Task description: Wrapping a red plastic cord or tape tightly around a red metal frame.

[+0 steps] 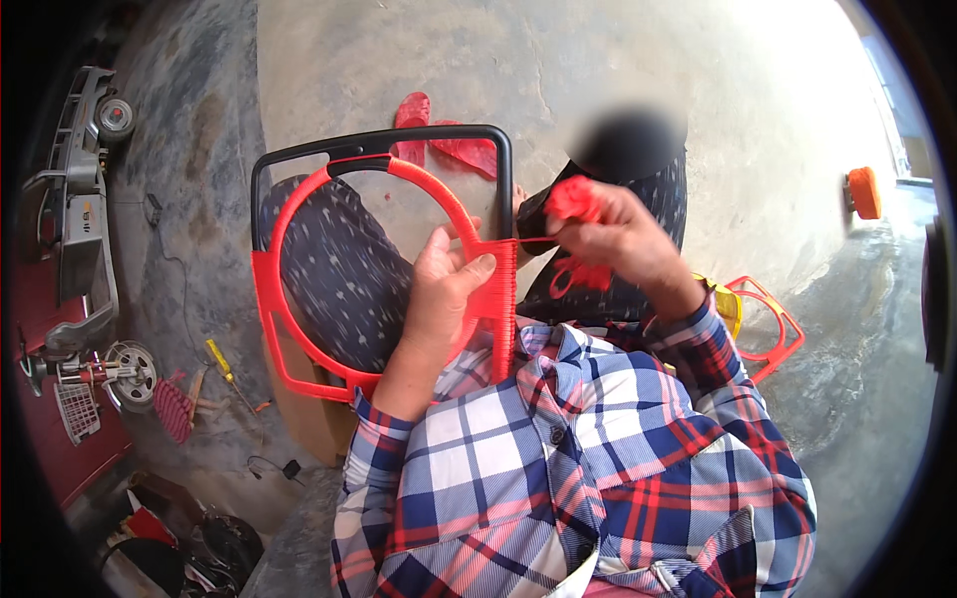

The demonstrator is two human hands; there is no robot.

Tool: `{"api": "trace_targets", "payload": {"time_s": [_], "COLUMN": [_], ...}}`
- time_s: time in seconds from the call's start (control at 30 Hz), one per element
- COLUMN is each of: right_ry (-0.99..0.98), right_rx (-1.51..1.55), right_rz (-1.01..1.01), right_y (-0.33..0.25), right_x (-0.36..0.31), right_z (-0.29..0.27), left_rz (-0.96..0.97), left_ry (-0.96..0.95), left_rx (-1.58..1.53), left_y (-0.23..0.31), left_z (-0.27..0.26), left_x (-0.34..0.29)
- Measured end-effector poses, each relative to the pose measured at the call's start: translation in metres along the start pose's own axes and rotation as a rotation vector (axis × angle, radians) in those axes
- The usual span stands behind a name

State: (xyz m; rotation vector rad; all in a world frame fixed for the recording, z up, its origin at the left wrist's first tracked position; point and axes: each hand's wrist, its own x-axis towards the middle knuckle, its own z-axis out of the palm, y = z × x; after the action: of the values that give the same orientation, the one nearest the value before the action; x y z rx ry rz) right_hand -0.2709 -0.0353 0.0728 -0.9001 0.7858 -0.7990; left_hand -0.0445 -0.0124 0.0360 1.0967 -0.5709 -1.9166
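Note:
A black rectangular frame (429,132) with a round ring (289,224) inside it rests across my lap. Red cord covers much of the ring and the frame's lower and right parts; the top bar is bare black. My left hand (444,284) grips the ring and the wrapped right side, thumb on top and fingers partly behind. To its right, my right hand (623,234) is closed on a bundle of red cord (574,199). A taut strand runs from that hand to the frame's right edge. More loops of red cord (583,274) hang below the hand.
Red slippers (411,125) lie on the concrete floor ahead. At right are another red-wrapped frame (778,324) with a yellow part (730,311) and an orange object (863,193). A wheeled vehicle (85,199), a yellow-handled tool (219,361) and a cardboard box (309,409) are at left.

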Motion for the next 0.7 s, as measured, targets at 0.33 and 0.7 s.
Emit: {"api": "trace_targets", "payload": {"time_s": [0.33, 0.7], "right_ry": [0.667, 0.972], "right_rx": [0.298, 0.234], "right_rz": [-0.573, -0.533], "right_y": [-0.03, -0.031], "right_x": [-0.071, -0.093], "right_z": [-0.146, -0.162], "left_rz": [-0.145, -0.066], "left_ry": [-0.068, 0.029], "left_rx": [-0.298, -0.159], "left_y": [0.003, 0.001], "left_z": [-0.005, -0.013], "left_x": [0.005, 0.007]}}
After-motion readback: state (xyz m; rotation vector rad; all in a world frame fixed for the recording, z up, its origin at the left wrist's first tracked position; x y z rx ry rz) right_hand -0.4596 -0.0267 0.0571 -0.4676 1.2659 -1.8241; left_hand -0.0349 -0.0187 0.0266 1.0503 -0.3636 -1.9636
